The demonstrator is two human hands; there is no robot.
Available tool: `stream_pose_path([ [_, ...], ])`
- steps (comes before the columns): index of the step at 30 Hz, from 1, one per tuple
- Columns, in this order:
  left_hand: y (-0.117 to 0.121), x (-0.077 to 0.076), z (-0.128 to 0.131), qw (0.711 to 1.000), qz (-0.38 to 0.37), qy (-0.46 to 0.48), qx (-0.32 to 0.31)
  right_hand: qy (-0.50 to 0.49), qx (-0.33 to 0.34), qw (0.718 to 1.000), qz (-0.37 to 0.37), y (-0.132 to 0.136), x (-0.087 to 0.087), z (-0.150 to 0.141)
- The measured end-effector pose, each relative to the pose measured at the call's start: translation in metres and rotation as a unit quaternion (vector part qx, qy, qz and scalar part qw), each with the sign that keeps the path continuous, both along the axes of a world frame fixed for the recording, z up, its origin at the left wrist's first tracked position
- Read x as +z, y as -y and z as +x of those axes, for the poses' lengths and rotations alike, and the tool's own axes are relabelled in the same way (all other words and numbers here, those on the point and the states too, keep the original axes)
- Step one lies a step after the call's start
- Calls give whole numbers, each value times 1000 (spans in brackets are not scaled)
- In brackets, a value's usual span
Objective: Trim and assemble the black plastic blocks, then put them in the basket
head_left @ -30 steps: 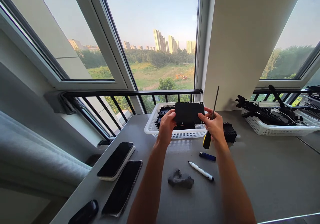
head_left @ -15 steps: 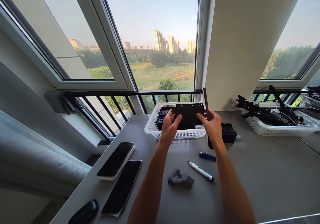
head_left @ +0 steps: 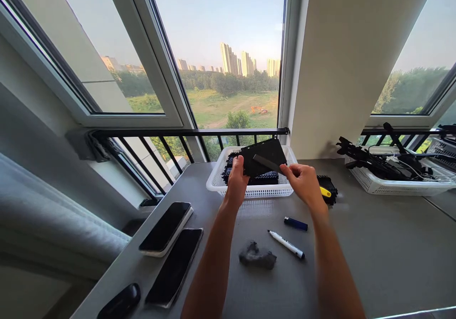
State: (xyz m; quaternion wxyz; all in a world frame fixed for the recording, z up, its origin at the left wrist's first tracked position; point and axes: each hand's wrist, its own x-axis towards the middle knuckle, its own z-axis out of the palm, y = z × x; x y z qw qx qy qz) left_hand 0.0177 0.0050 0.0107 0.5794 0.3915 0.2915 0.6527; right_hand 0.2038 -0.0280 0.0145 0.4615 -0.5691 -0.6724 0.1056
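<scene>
Over the white basket (head_left: 215, 186), the left hand (head_left: 236, 182) holds a tilted black panel (head_left: 273, 149) between its fingers; the right hand (head_left: 305, 185) grips a flat-bladed tool (head_left: 264, 162) across it.

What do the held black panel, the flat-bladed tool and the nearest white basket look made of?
Black panel: probably plastic, matte, evenly coloured, no metallic glint.
Flat-bladed tool: dull, straight grey blade, perhaps steel; the bright, uniform yellow on its handle suggests plastic.
White basket: likely moulded plastic, satin, with regularly perforated walls.
</scene>
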Motion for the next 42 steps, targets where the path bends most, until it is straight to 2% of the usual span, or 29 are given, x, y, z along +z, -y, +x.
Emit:
stream_pose_path([
  [5,2,1,1,999,19,-26,7,44,-28,999,4,-2,-3,-15],
  [9,-1,-4,1,996,62,-64,16,58,-39,997,10,-6,-8,-18],
  [13,-7,-12,2,988,93,-106,67,56,-37,998,10,-8,-10,-17],
  [18,-9,-13,2,979,99,-116,135,51,-40,998,17,-7,-8,-15],
  [23,-10,-14,1,983,100,-113,100,40,-21,999,9,-5,-6,-16],
  [30,-8,-11,-2,976,103,-124,150,43,-35,998,18,-5,-5,-7],
  [36,-12,-8,-12,980,98,-108,134,28,-77,996,46,-7,-7,18],
  [42,-9,-6,-15,976,101,-138,137,45,-72,995,44,-11,-11,24],
])
